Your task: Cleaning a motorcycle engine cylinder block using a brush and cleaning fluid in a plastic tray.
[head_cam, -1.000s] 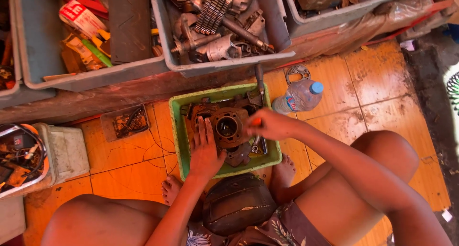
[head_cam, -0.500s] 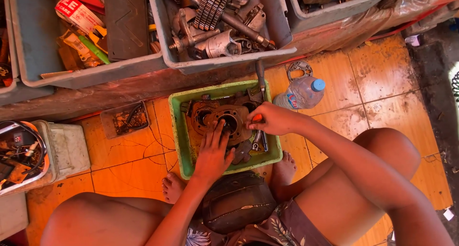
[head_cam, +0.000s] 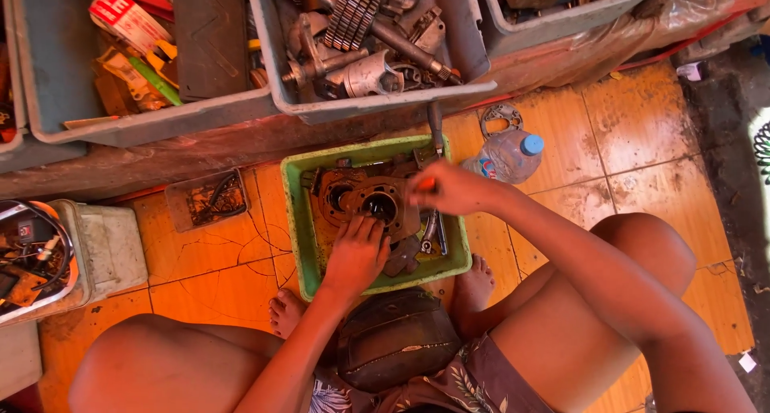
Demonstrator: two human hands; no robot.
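In the green tray [head_cam: 298, 220], the left hand [head_cam: 357, 253] presses flat-fingered on the engine casing [head_cam: 361, 204] while, at three o'clock, the right hand [head_cam: 449, 190] grips what seems an orange-handled tool [head_cam: 427, 184], work apparently unfinished.

Left hand [head_cam: 355, 255]: fingers resting on the rusty engine casing [head_cam: 362, 204] in the green tray [head_cam: 298, 220].
Right hand [head_cam: 449, 190]: closed on an orange-handled tool [head_cam: 426, 184] at the casing's right edge.
Floor: plastic bottle [head_cam: 507, 155] just beside the tray's far right corner.
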